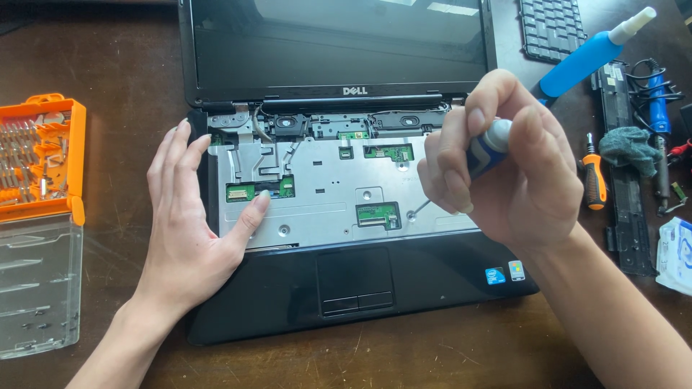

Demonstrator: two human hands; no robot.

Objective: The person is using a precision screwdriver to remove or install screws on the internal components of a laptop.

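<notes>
A black laptop lies open on the brown table with its keyboard removed, so a silver metal plate with small green circuit boards shows. My left hand rests flat on the laptop's left edge, thumb on the metal plate, holding nothing. My right hand grips a blue and white screwdriver held nearly upright. Its thin metal tip touches the plate near the lower right, beside a green board.
An orange bit case with a transparent lid sits at the left. The removed keyboard, a blue bottle, an orange-handled screwdriver, a grey cloth and a black strip lie at the right.
</notes>
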